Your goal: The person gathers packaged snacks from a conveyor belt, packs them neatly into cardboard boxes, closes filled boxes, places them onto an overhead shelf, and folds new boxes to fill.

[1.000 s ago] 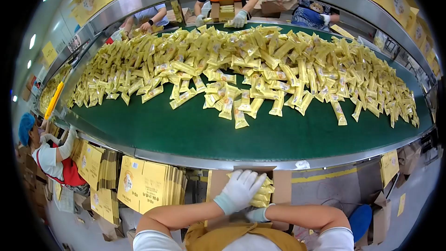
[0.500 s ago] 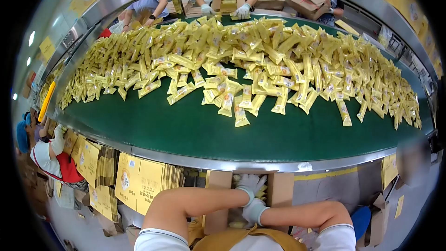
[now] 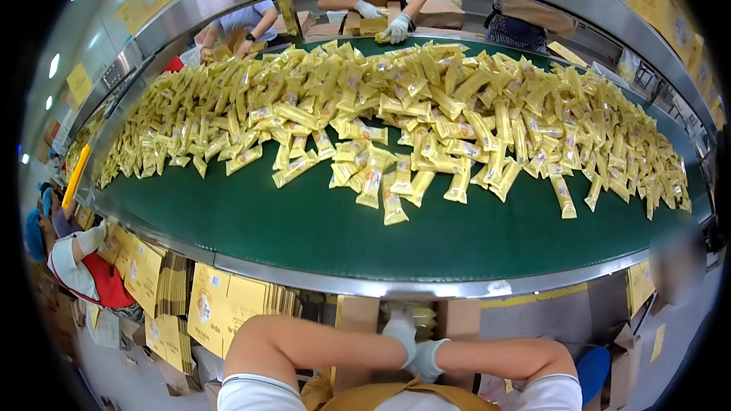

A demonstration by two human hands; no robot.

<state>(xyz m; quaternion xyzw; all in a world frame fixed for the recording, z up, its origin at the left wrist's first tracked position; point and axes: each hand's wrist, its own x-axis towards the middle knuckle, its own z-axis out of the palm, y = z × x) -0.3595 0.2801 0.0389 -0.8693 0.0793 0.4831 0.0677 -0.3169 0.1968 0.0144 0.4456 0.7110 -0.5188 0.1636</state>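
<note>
Both of my gloved hands are down inside an open cardboard box below the belt's near edge. My left hand reaches toward the far side of the box, beside yellow packets; its fingers are blurred. Close against it, at the near side, is my right hand, with its fingers hidden from view. Whether either one grips a packet does not show. Beyond the box, a large heap of yellow wrapped packets lies on the green belt.
Stacks of flat yellow cartons stand left of the box. A metal rail edges the belt. A person in a red apron is at the far left; others work across the belt. A blue stool is at right.
My left hand has moved down from the top of the packets into the box. My right hand remains low, near its wrist. Across the belt, a co-worker's hands have shifted.
</note>
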